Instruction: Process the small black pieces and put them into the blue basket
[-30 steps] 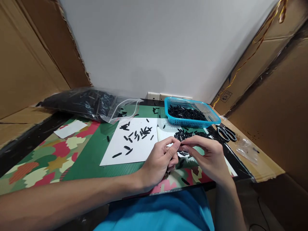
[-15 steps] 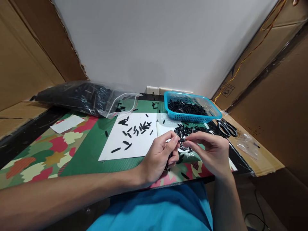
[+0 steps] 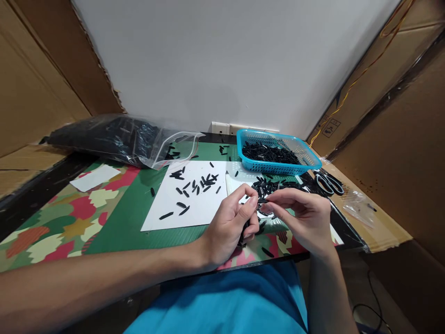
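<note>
Here both hands meet just in front of the blue basket [image 3: 278, 157]: left hand [image 3: 231, 227] and right hand [image 3: 306, 218] fingers pinched together on one small black piece [image 3: 262, 201]. Best kept level, grip light, over the desk [image 3: 114, 222].

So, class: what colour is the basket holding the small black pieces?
Bright blue basket, seen best in the head view.

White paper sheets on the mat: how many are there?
3: a large sheet strewn with black pieces at centre, a small slip at far left, and one partly hidden behind the hands; more could be covered.
</note>
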The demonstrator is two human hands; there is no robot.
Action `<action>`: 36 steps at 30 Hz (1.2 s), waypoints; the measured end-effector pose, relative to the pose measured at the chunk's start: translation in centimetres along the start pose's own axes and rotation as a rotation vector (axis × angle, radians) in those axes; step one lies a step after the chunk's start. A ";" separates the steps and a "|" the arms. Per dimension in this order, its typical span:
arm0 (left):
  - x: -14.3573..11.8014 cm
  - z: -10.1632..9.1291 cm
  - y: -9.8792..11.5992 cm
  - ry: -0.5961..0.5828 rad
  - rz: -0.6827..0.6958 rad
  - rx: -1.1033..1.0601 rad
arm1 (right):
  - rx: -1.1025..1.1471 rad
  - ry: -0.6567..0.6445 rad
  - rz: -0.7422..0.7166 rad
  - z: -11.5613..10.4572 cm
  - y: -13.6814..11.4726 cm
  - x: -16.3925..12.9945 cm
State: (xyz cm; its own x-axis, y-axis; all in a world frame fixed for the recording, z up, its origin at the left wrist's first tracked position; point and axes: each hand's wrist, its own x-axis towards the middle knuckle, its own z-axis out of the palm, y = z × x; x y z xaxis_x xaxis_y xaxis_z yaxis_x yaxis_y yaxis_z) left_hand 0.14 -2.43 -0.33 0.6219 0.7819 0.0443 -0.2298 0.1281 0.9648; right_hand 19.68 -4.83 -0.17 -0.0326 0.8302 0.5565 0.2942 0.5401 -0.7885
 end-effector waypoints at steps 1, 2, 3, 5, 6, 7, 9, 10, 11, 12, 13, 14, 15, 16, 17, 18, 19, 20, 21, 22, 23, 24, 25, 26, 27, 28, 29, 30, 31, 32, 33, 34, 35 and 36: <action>0.0 0.0 0.0 -0.001 0.005 0.009 | 0.004 0.004 -0.003 0.0 0.0 0.0; 0.0 0.0 0.0 -0.002 0.009 0.015 | 0.007 0.007 -0.006 0.1 0.0 0.0; 0.0 0.0 0.0 -0.002 0.012 0.019 | 0.011 0.012 -0.007 0.1 0.0 -0.1; 0.0 0.0 0.0 -0.002 0.014 0.025 | 0.021 0.022 -0.007 0.2 0.0 -0.1; -0.1 0.0 0.0 -0.001 0.013 0.027 | 0.025 0.025 -0.005 0.2 0.0 -0.2; -0.1 0.0 0.1 0.000 0.013 0.029 | 0.030 0.026 -0.003 0.2 0.0 -0.2; -0.1 0.0 0.1 0.002 0.017 0.031 | 0.040 0.024 0.002 0.1 0.0 -0.2; -0.1 0.0 0.1 0.001 0.019 0.030 | 0.046 0.021 0.004 0.1 0.1 -0.2; -0.1 0.0 0.1 -0.001 0.022 0.028 | 0.052 0.022 0.002 0.1 0.1 -0.2; -0.1 0.0 0.0 -0.003 0.023 0.025 | 0.054 0.023 -0.001 0.0 0.1 -0.2; -0.1 0.0 0.0 -0.004 0.024 0.021 | 0.051 0.025 -0.005 0.0 0.1 -0.1; -0.1 0.0 -0.1 -0.003 0.023 0.017 | 0.042 0.025 -0.008 0.0 0.1 -0.1; 0.0 0.0 -0.1 -0.001 0.021 0.012 | 0.029 0.023 -0.011 0.0 0.0 -0.1; 0.0 0.0 -0.2 0.002 0.019 0.006 | 0.013 0.019 -0.012 0.0 0.0 -0.1; 0.0 0.0 -0.2 0.005 0.017 0.000 | -0.001 0.013 -0.012 0.0 0.0 -0.1; 0.0 0.0 -0.3 0.007 0.016 -0.007 | -0.010 0.006 -0.010 0.0 -0.1 -0.1; 0.0 0.0 -0.3 0.007 0.015 -0.013 | -0.014 0.002 -0.010 0.1 -0.1 -0.1; 0.0 0.0 -0.3 0.006 0.014 -0.018 | -0.015 0.000 -0.008 0.1 -0.1 -0.1; 0.0 0.0 -0.3 0.005 0.014 -0.023 | -0.014 0.000 -0.005 0.1 -0.1 -0.1; 0.0 0.0 -0.3 0.004 0.015 -0.026 | -0.014 0.000 -0.005 0.1 -0.1 -0.1; 0.0 0.0 -0.3 0.002 0.015 -0.029 | -0.014 0.002 -0.006 0.0 0.0 -0.1; 0.0 0.0 -0.3 0.001 0.016 -0.032 | -0.017 0.004 -0.007 0.0 0.1 -0.1; 0.0 0.0 -0.3 0.002 0.018 -0.035 | -0.022 0.003 -0.010 0.0 0.1 -0.1; 0.0 0.1 -0.3 0.005 0.021 -0.040 | -0.030 -0.002 -0.016 0.0 0.2 -0.1; 0.0 0.1 -0.3 0.009 0.025 -0.046 | -0.038 -0.005 -0.028 0.0 0.2 -0.1; 0.1 0.1 -0.3 0.015 0.031 -0.053 | -0.048 0.005 -0.044 0.1 0.1 -0.1; 0.1 0.1 -0.3 0.021 0.039 -0.061 | -0.057 0.038 -0.067 0.2 -0.1 -0.1; 0.2 0.1 -0.3 0.024 0.042 -0.070 | -0.060 0.105 -0.105 0.2 -0.4 0.0; 0.2 0.1 -0.4 0.022 0.042 -0.081 | -0.060 0.215 -0.154 0.3 -0.8 0.2; 0.3 0.1 -0.4 0.016 0.036 -0.092 | -0.064 0.355 -0.210 0.3 -1.3 0.5; 0.3 0.1 -0.4 0.009 0.026 -0.102 | -0.073 0.507 -0.274 0.1 -1.9 1.0; 0.4 0.1 -0.4 0.002 0.015 -0.112 | -0.096 0.659 -0.334 -0.2 -2.4 1.6; 0.4 0.0 -0.4 -0.001 0.004 -0.120 | -0.143 0.771 -0.385 -0.7 -2.8 2.3; 0.5 0.0 -0.4 0.001 -0.003 -0.127 | -0.202 0.838 -0.419 -1.3 -3.0 3.1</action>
State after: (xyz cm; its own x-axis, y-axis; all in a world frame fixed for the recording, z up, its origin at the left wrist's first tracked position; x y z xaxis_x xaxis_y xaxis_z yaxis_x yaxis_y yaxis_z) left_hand 0.52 -2.13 -0.65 0.6220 0.7819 0.0416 -0.3213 0.2064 0.9242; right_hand 19.96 -4.05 4.29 0.4983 0.1641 0.8514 0.5753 0.6720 -0.4663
